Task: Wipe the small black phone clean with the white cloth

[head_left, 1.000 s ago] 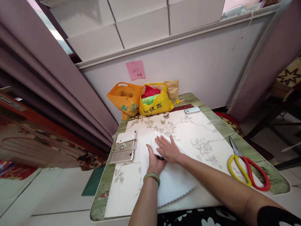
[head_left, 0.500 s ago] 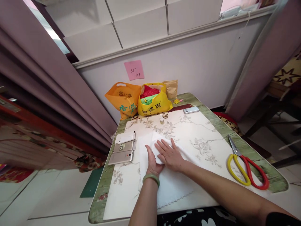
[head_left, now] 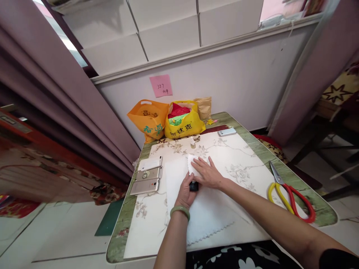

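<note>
A white cloth (head_left: 209,216) with a zigzag-cut edge lies spread in front of me, its far corner folded over. My left hand (head_left: 187,191), above a green bangle, is closed around a small black object (head_left: 193,186) whose kind I cannot make out; part of it is hidden by the fingers and cloth. Fingers stretched out, my right hand (head_left: 208,174) presses the folded cloth over the far end of that object. The two hands nearly touch.
Three phones (head_left: 144,186) lie in a row at left, another phone (head_left: 227,131) at far right. Scissors (head_left: 288,198) with red and yellow handles rest near the right edge. An orange bag (head_left: 148,117) and a yellow bag (head_left: 183,125) stand at the back, behind a small bottle (head_left: 192,142).
The black object has come into view between my hands. My left thumb has come in around it. The cloth's far corner is folded over under my right hand.
</note>
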The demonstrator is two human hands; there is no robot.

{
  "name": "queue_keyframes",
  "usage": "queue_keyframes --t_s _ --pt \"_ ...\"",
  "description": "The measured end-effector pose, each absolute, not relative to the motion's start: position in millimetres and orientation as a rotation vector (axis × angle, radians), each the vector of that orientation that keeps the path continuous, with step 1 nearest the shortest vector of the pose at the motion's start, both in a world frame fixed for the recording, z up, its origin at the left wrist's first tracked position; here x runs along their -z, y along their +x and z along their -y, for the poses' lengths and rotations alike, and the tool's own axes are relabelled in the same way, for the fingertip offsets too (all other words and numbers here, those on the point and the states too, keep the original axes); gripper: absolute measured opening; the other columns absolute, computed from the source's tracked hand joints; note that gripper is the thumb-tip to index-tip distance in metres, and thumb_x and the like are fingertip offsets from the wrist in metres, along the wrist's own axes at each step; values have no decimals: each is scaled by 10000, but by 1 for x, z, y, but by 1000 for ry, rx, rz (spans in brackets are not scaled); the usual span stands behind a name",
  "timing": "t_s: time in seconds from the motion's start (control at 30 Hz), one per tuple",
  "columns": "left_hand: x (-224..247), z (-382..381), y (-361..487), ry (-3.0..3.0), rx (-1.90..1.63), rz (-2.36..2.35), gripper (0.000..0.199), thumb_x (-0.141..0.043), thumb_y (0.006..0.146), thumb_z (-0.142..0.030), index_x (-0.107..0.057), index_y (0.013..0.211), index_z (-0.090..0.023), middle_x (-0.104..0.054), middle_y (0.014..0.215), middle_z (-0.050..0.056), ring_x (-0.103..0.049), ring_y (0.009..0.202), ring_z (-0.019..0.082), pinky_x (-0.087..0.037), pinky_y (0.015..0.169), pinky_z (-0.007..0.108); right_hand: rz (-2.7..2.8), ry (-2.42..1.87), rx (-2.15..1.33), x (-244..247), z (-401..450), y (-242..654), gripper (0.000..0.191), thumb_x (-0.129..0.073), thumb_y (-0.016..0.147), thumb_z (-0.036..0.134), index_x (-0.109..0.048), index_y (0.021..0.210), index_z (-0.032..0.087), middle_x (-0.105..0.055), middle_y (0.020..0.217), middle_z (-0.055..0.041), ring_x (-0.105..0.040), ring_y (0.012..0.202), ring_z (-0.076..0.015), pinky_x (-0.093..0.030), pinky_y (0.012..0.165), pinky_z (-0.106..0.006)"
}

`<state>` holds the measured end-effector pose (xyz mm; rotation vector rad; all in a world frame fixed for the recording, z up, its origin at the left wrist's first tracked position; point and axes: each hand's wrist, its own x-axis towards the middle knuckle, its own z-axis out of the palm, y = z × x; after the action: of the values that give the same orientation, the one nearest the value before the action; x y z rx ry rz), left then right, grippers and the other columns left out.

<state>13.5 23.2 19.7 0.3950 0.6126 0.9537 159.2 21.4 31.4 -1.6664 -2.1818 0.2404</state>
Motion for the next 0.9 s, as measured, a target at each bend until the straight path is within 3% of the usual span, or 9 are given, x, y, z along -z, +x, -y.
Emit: queue_keyframes --t_s 0.07,0.13,0.2,0.23,0.37,0.53,0.8,0.9 --pt "-16 -23 13 423 -980 -635 379 -685 784 -131 -621 1149 -210 -714 1025 44 -675 922 160 -523 913 318 2090 -1650 -275 -42 -16 170 597 -519 879 491 -456 1405 217 -399 1493 -98 -293 1401 -284 -86 1148 -547" --pt "-15 -23 13 437 -987 -622 397 -672 782 -121 -613 1164 -214 -708 1068 54 -665 997 189 -513 951 359 1895 -1741 -306 -51 -9 188 470 -536 875 424 -564 1296 218 -550 1365 -97 -473 1273 -252 -275 1093 -460" --pt "-15 -24 13 430 -987 -618 400 -661 782 -120 -610 1168 -210 -699 1112 66 -651 1052 211 -502 978 392 1686 -1875 -366 -55 1 209 320 -523 879 381 -656 1131 236 -689 1128 -59 -625 1013 -207 -440 890 -344" --pt "-16 -25 14 421 -986 -624 399 -657 778 -114 -611 1163 -208 -698 1116 68 -650 1058 215 -501 983 399 1623 -1938 -397 -57 6 220 263 -531 870 383 -685 1036 249 -716 1008 -33 -645 894 -193 -455 783 -309" --pt "-16 -28 14 357 -982 -644 394 -632 771 -89 -614 1146 -207 -700 1122 71 -653 1061 223 -507 978 411 1586 -2045 -527 -57 31 245 197 -605 807 430 -698 787 259 -704 786 19 -619 697 -153 -382 605 -246" --pt "-13 -30 14 318 -977 -640 402 -610 774 -81 -612 1157 -202 -706 1110 73 -665 1034 225 -512 972 424 1611 -2140 -616 -50 43 237 194 -673 740 443 -700 748 252 -697 741 23 -617 697 -149 -343 570 -234" --pt "-13 -30 14 285 -975 -644 379 -609 776 -78 -622 1137 -195 -708 1104 68 -666 1031 216 -513 973 412 1629 -2144 -603 -44 45 247 181 -549 791 316 -669 695 220 -675 687 19 -583 656 -137 -314 565 -227" --pt "-14 -30 14 280 -977 -646 379 -611 777 -77 -621 1139 -191 -705 1110 73 -659 1049 221 -510 977 418 1540 -2272 -519 -48 51 258 264 -450 846 295 -649 696 209 -659 683 -6 -553 628 -142 -277 544 -237"
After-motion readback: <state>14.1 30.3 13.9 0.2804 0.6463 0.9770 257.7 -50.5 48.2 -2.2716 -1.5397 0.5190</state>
